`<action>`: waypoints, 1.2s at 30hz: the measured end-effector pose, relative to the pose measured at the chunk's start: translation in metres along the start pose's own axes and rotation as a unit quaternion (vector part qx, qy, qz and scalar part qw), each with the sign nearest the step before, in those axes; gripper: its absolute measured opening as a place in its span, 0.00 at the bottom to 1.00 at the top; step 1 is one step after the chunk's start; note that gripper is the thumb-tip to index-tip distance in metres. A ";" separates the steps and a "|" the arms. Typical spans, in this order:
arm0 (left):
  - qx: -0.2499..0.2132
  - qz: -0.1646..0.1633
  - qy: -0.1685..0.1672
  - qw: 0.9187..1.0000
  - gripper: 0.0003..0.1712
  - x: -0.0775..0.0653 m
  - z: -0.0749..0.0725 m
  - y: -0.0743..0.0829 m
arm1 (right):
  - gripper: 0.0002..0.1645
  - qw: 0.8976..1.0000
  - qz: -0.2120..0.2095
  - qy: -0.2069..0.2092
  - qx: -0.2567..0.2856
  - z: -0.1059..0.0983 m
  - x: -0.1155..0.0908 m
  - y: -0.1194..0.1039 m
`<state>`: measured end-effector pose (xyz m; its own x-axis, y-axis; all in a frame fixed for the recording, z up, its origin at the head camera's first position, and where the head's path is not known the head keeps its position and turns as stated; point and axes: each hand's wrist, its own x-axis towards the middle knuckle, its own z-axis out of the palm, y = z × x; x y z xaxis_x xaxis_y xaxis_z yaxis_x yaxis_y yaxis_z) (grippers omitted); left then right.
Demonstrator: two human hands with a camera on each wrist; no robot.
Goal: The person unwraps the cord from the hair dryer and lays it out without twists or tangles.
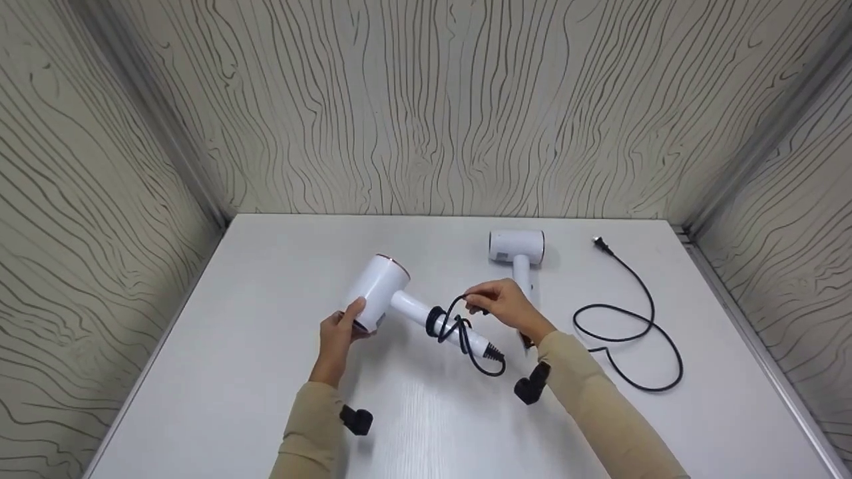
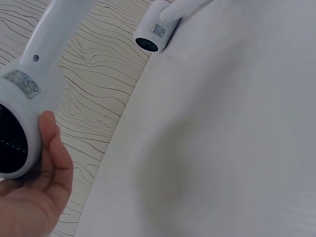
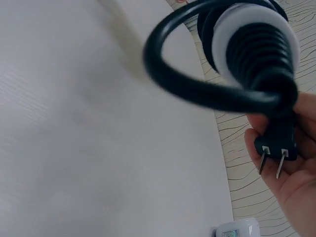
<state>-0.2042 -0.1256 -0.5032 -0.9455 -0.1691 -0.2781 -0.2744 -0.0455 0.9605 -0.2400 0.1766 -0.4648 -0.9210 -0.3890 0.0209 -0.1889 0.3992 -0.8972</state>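
Hair dryer held aloft over the white table, left of centre, its barrel to the left and its handle slanting right and nearer. The left hand grips the barrel, thumb on top and fingers curled beneath. The right hand pinches the end of the black cord, and the right wrist view shows the plug, with two flat metal prongs, lying in those fingers.

Handling the cord well would likely mean a steady barrel, light even tension and flat turns around the handle, without tugging at the ribbed sleeve where cord meets handle. The loose crossing loops look the likeliest to snag. Close to the middle of the handle is a thick black band, perhaps stacked turns of cord, though it is too small to be sure.

The casing is smooth, glossy white and probably slippery, with a dark round grille and a printed label. Cord and sleeve look rubbery and springy. Farther right, a second hair dryer lies on the table, its own cord sprawled in wide curves.
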 end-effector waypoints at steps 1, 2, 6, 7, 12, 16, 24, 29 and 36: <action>0.005 0.000 -0.001 1.000 0.36 0.000 0.000 0.001 | 0.15 1.000 -0.006 0.006 -0.003 -0.001 0.000 -0.001; 0.012 0.003 -0.002 1.000 0.35 0.000 0.000 0.002 | 0.15 1.000 -0.009 0.013 -0.004 -0.001 0.000 -0.002; 0.037 0.017 0.001 0.999 0.35 -0.001 0.001 0.006 | 0.14 0.999 -0.022 0.039 -0.020 -0.003 -0.002 -0.005; 0.042 0.022 0.002 0.999 0.36 -0.001 0.001 0.008 | 0.14 0.998 -0.024 0.045 -0.025 -0.004 -0.002 -0.006; 0.069 0.038 0.012 0.997 0.37 -0.002 0.002 0.013 | 0.13 0.997 -0.027 0.064 -0.026 -0.005 -0.005 -0.013; 0.075 0.037 0.012 0.996 0.39 -0.002 0.003 0.015 | 0.13 0.997 -0.033 0.074 -0.011 -0.004 -0.006 -0.022; 0.029 0.041 0.011 0.999 0.38 -0.002 0.003 0.017 | 0.12 0.995 -0.055 0.082 0.028 -0.001 -0.012 -0.039; 0.005 0.046 0.032 0.998 0.37 -0.001 0.005 0.016 | 0.13 0.995 -0.061 0.063 0.037 0.002 -0.016 -0.047; -0.044 0.047 0.066 0.996 0.41 0.000 0.005 0.016 | 0.15 0.993 -0.077 0.029 0.079 0.004 -0.020 -0.051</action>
<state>-0.2093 -0.1209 -0.4878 -0.9336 -0.3046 -0.1889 -0.1631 -0.1083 0.9807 -0.2106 0.1606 -0.4208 -0.9042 -0.3852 0.1846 -0.2774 0.2009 -0.9395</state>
